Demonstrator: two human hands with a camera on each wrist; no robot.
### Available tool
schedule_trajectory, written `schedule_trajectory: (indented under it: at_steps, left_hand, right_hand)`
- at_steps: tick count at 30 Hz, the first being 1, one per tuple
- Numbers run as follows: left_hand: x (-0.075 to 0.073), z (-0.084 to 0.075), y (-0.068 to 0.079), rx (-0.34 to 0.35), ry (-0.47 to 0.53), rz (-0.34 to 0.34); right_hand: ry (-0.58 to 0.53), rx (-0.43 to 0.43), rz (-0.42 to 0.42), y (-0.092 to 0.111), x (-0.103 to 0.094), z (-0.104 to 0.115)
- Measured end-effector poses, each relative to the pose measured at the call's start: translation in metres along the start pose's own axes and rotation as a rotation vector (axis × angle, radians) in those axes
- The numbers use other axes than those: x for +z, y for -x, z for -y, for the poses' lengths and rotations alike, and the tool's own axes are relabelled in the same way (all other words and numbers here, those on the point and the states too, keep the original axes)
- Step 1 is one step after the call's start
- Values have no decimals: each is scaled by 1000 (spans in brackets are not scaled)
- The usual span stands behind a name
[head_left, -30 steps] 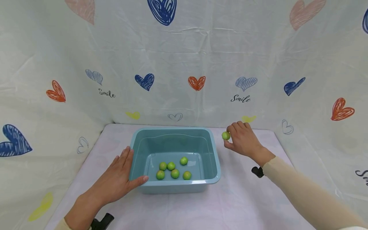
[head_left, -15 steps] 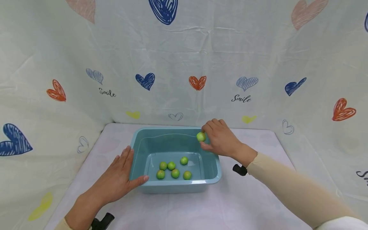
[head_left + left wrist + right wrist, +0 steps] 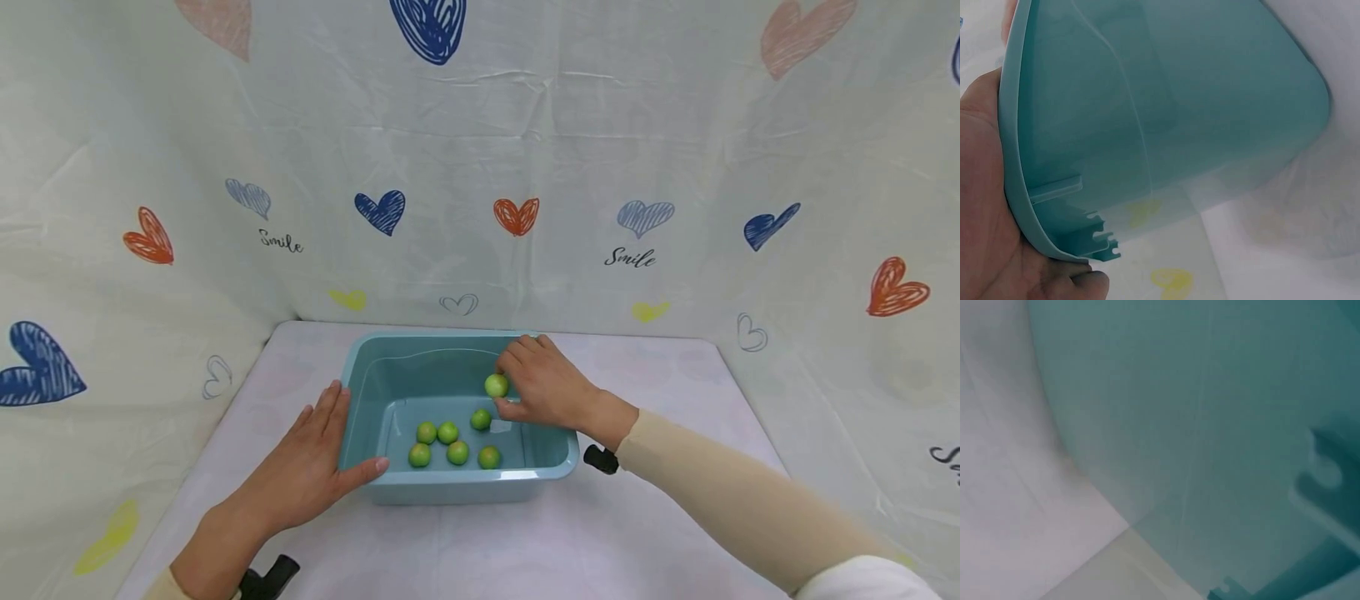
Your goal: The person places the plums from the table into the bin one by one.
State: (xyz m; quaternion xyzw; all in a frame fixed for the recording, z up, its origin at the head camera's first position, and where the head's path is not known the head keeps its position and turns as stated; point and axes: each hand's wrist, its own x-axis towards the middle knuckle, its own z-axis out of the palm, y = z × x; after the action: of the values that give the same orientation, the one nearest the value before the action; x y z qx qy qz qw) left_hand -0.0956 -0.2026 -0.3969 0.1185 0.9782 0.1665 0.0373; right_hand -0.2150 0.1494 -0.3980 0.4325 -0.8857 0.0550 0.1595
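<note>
My right hand [image 3: 549, 385] pinches a small round green fruit [image 3: 496, 385] between thumb and fingers, over the inside of a blue-green plastic tub [image 3: 465, 477]. Several more such green fruits [image 3: 457, 452] lie loose on the tub's bottom, with one close below the held fruit. Against the tub's left side rests my left hand [image 3: 300, 462], its fingers straight along the rim and the thumb over the front corner. The left wrist view shows this palm [image 3: 982, 187] touching the rim. In the right wrist view only the tub's outer wall [image 3: 1129, 425] appears; hand and fruit are out of sight there.
The tub stands on a table with a pale cloth [image 3: 675, 500]. Behind and at both sides hangs a white sheet [image 3: 465, 125] printed with hearts and "Smile". Black wrist mounts [image 3: 270, 577] sit below both wrists.
My right hand has carried the green fruit leftward from beside the tub, over its right rim and down inside it. My left hand and the other fruits stay as they were.
</note>
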Motion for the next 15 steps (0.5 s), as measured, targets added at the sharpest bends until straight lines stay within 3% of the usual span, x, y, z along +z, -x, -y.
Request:
schedule_trajectory:
  at_steps: [15]
  left_hand:
    - [0,-1,0,2,-6,-4]
  right_hand:
    - [26,-33,-10,5,11,3]
